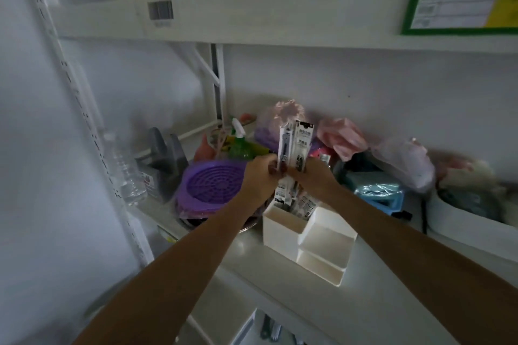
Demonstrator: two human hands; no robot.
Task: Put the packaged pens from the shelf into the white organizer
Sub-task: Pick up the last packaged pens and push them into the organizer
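A white organizer with stepped compartments stands on the shelf in front of me. Several packaged pens stand in its tall rear compartment. Above it, both hands hold an upright bundle of packaged pens in white and black wrappers. My left hand grips the bundle from the left and my right hand from the right. The bundle's lower ends hang just above the tall compartment.
A purple round strainer lies left of the organizer, with a grey holder and a clear bottle further left. Bagged items, a green spray bottle and a blue packet crowd the back. Bowls sit on the upper shelf.
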